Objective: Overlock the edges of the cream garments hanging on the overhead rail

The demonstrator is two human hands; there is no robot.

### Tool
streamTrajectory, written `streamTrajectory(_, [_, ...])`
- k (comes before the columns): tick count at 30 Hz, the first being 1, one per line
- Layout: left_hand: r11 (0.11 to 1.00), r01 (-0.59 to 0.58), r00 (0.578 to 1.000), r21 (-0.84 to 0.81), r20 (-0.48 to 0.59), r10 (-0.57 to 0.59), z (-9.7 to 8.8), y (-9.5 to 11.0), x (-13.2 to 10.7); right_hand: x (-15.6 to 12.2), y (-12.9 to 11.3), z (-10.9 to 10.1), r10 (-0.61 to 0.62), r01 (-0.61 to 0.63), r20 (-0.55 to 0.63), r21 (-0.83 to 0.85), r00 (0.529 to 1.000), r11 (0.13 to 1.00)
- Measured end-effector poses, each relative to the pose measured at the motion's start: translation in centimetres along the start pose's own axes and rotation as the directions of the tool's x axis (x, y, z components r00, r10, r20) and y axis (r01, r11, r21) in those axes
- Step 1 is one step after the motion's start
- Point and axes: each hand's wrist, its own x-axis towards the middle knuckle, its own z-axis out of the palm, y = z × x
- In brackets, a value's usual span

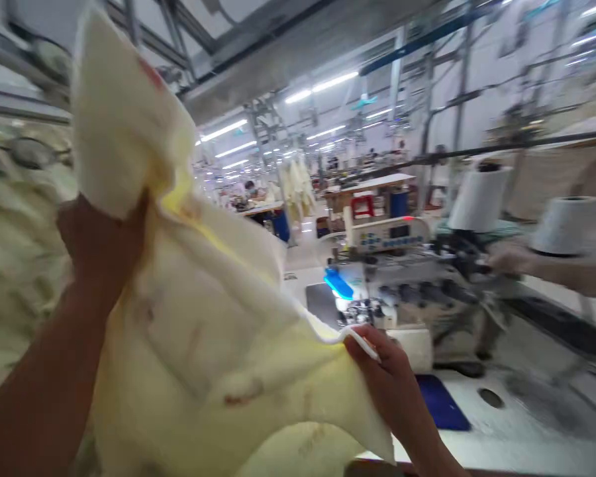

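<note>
A large pale yellow fabric piece (203, 331) with faint reddish marks hangs between my two hands, lifted in front of the sewing table. High on the left, my left hand (106, 232) is closed around a bunched part of the cloth, with a flap standing up above the fist. My right hand (382, 371) pinches the folded white edge lower down at the right. Just behind the right hand stands a sewing machine (417, 271) with a control panel and a lit blue part (338, 283) near its needle area. The cloth hides part of the table.
White thread cones (566, 225) stand to the right of the machine. On the white tabletop (516, 424) lies a dark blue pad (442, 402). More pale yellow fabric (20, 278) hangs at the left. A metal beam (298, 53) crosses overhead. Other worktables and people are far back.
</note>
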Motion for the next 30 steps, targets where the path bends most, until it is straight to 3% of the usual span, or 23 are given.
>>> streamTrajectory(2, [0.991,-0.119,0.963,0.054,0.25,0.102,4.7,0.7,-3.6,-0.1,1.7,-1.6,-0.053,0.038,-0.115,-0.13,0.992,0.991])
streamTrajectory(4, [0.968,-0.247,0.863,-0.043,0.444,0.24,9.3,1.8,-7.1,-0.2,3.5,-2.4,-0.036,-0.006,-0.215,-0.193,0.976,0.981])
streamTrajectory(5, [0.96,-0.266,0.834,-0.091,0.478,0.276,11.0,2.5,-8.7,-0.2,4.3,-2.5,-0.008,-0.046,-0.252,-0.205,0.968,0.978])
streamTrajectory(7, [0.956,-0.254,0.83,-0.144,0.476,0.292,12.9,4.3,-12.0,-0.2,5.4,-2.3,0.054,-0.119,-0.295,-0.207,0.954,0.971])
streamTrajectory(9, [0.947,-0.242,0.839,-0.212,0.444,0.314,12.8,6.7,-16.2,-0.2,6.1,-2.0,0.09,-0.154,-0.3,-0.196,0.95,0.968])
streamTrajectory(11, [0.902,-0.272,0.813,-0.335,0.422,0.402,11.3,9.4,-21.6,-0.3,6.4,-1.9,0.082,-0.148,-0.301,-0.203,0.95,0.968])
streamTrajectory(13, [0.741,-0.315,0.716,-0.594,0.364,0.596,9.7,11.5,-26.8,-0.4,6.6,-2.2,0.054,-0.13,-0.316,-0.225,0.947,0.966])
streamTrajectory(15, [0.668,-0.342,0.691,-0.661,0.304,0.656,8.8,12.3,-30.4,-0.6,6.9,-2.6,0.071,-0.138,-0.328,-0.186,0.942,0.973])
streamTrajectory(17, [0.648,-0.379,0.663,-0.661,0.295,0.688,8.7,11.9,-31.4,-0.8,7.2,-2.9,0.134,-0.173,-0.306,-0.102,0.942,0.98])
streamTrajectory(19, [0.645,-0.394,0.625,-0.654,0.324,0.71,8.9,11.3,-30.6,-0.8,7.3,-2.9,0.141,-0.173,-0.286,-0.092,0.948,0.981])
streamTrajectory(21, [0.681,-0.359,0.612,-0.638,0.39,0.688,9.1,11.5,-28.9,-0.5,7.3,-2.6,0.07,-0.131,-0.299,-0.19,0.952,0.973])
streamTrajectory(26, [0.806,-0.256,0.594,-0.533,0.572,0.566,10.2,14.5,-26.2,1.2,7.5,-2.0,-0.1,-0.105,-0.378,-0.487,0.921,0.867])
streamTrajectory(30, [0.786,-0.161,0.641,-0.598,0.542,0.544,11.4,14.3,-25.9,1.2,7.5,-2.5,-0.197,-0.058,-0.372,-0.574,0.907,0.817])
